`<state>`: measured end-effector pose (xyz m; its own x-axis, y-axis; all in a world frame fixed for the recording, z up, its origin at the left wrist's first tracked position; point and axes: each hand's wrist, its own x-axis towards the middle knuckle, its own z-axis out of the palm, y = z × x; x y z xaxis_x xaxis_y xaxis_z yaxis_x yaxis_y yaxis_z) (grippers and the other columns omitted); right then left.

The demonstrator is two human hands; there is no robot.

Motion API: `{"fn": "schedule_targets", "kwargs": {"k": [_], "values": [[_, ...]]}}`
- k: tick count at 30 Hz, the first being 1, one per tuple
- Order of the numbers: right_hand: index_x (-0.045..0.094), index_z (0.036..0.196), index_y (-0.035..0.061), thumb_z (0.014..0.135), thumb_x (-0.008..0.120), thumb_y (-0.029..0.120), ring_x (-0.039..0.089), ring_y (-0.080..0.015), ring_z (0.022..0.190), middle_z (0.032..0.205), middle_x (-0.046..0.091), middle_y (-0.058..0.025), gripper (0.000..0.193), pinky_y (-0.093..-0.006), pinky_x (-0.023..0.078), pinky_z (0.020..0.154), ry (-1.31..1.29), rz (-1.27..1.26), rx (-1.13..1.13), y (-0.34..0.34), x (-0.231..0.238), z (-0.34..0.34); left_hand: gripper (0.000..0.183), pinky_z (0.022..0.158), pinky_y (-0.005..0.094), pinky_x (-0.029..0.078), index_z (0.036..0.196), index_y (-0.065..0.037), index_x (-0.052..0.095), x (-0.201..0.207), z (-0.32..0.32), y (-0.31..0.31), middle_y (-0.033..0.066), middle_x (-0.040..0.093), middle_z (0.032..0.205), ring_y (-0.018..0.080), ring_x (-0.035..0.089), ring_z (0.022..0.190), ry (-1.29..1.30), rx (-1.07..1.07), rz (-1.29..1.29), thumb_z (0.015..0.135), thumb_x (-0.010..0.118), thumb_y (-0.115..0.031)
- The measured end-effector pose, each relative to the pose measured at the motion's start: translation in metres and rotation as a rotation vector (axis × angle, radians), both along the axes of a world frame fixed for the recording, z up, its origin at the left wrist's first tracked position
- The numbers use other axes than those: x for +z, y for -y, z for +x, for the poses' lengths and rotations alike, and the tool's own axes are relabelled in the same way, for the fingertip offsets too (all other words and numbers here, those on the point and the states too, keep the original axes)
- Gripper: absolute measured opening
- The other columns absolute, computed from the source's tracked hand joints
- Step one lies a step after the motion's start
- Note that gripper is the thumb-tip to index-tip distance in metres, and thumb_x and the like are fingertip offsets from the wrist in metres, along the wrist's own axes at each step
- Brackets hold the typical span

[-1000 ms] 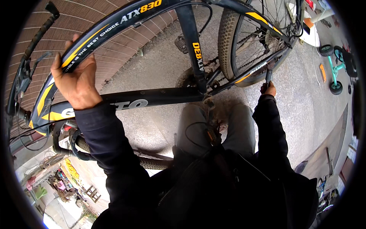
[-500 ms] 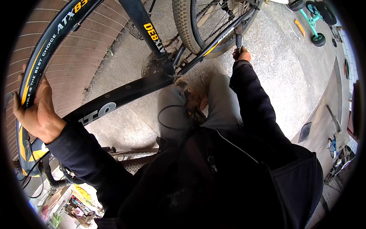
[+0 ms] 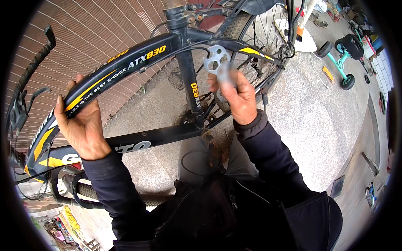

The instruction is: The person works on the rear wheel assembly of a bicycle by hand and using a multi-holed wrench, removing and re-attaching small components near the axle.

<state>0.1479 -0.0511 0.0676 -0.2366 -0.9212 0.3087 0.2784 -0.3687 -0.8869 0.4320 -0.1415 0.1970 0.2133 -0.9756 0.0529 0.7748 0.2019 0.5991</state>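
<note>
A black mountain bike frame (image 3: 163, 134) with yellow and white markings stretches across the view in front of me. My left hand (image 3: 86, 125) is closed round its top tube, thumb on one side and fingers on the other. Raised over the bike, near the seat tube, my right hand (image 3: 239, 97) grips a flat grey metal wrench (image 3: 216, 59) with round ends and several holes. Its lower end is blurred, and the fingers cover part of it. The wrench looks apart from the frame. Behind it sit the chain and the rear wheel (image 3: 254, 35).
To the left run ribbed brown panels (image 3: 104, 25) and a handlebar with a brake lever (image 3: 19, 111). A teal wheeled frame (image 3: 344, 69) and an orange tool (image 3: 328, 74) rest on the concrete at far right. My knees are below the bike.
My right hand has come up and left from beside the rear wheel, and the wrench now shows clearly in it. The left hand keeps its hold; the top tube appears further right.
</note>
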Motion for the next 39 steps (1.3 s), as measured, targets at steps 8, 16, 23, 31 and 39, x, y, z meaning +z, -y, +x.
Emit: {"fn": "schedule_targets", "kwargs": {"k": [8,16,23,31,39], "values": [[0.055,0.096,-0.0027,0.092,0.053,0.017,0.057,-0.0152,0.087,0.107,0.057,-0.0095,0.021,-0.0307,0.046,0.08,0.138,0.244,-0.116,0.014,-0.034,0.043,0.042,0.104,0.0488,0.032,0.113,0.009,0.051,-0.006,0.002,-0.006,0.0229,0.056,0.113,0.0357,0.048,0.116,0.063,-0.024,-0.064,0.085,0.058,-0.021],[0.042,0.117,-0.0028,0.094,0.049,0.015,0.055,-0.0174,0.099,0.109,0.057,-0.0133,0.03,-0.0306,0.041,0.09,0.116,0.227,0.075,0.035,-0.059,0.041,0.017,0.096,0.0391,0.042,0.098,0.002,0.058,-0.004,-0.001,-0.014,0.0136,0.062,0.099,0.0277,0.057,0.104,-0.097,-0.145,-0.117,0.086,0.057,-0.01],[0.048,0.111,-0.0022,0.096,0.034,0.042,0.056,-0.0235,0.09,0.097,0.059,-0.0137,0.049,-0.0377,0.039,0.089,0.063,0.224,0.182,0.053,-0.068,0.035,0.019,0.096,0.0386,0.041,0.102,0.0,0.056,-0.004,0.001,-0.014,0.0117,0.062,0.101,0.0254,0.056,0.104,-0.114,-0.162,-0.1,0.085,0.059,-0.009],[0.047,0.108,0.0,0.081,0.049,0.064,0.05,-0.024,0.087,0.091,0.052,-0.0094,0.069,-0.0401,0.041,0.085,0.298,0.35,0.404,0.059,-0.061,0.032,0.033,0.105,0.0449,0.032,0.117,0.001,0.05,-0.011,0.02,-0.015,0.0166,0.054,0.118,0.0313,0.046,0.119,-0.078,-0.409,-0.257,0.084,0.056,-0.005],[0.051,0.1,0.004,0.075,0.074,0.032,0.047,-0.0186,0.072,0.088,0.05,-0.0064,0.044,-0.0345,0.038,0.064,0.257,0.197,0.273,0.068,-0.056,0.047,0.041,0.106,0.0462,0.03,0.12,0.001,0.049,-0.017,0.033,-0.002,0.0196,0.051,0.124,0.0337,0.042,0.123,0.085,-0.442,-0.324,0.083,0.059,-0.013]]}}
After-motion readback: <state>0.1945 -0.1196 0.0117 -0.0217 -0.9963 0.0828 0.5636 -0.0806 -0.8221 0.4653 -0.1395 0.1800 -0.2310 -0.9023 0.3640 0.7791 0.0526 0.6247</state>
